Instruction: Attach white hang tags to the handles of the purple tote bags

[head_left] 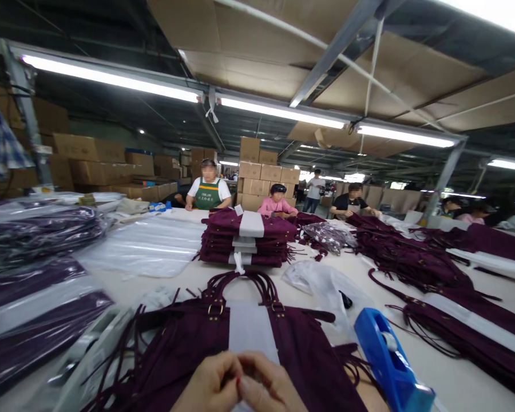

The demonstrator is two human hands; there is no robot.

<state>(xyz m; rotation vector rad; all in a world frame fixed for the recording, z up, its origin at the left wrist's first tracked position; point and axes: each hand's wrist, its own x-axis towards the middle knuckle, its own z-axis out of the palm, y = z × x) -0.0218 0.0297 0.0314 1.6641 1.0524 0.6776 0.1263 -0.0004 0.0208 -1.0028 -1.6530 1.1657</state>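
A purple handbag (184, 343) lies flat in front of me, its handles (261, 286) pointing away and a strip of white paper (251, 329) wrapped over its middle. Above the bag's near part, my left hand (212, 380) and my right hand (268, 380) meet with fingertips pressed together. A tiny red spot shows between the fingers, but what they pinch is hidden. Beside the bag on the right stands a blue tape dispenser (388, 357).
Purple bags (246, 234) are stacked just beyond. Plastic-wrapped bags (30, 309) and clear plastic sleeves (146, 243) lie to the left; more purple bags (416, 257) lie to the right. Several co-workers, one in a green apron (208, 194), are across the table (124, 289).
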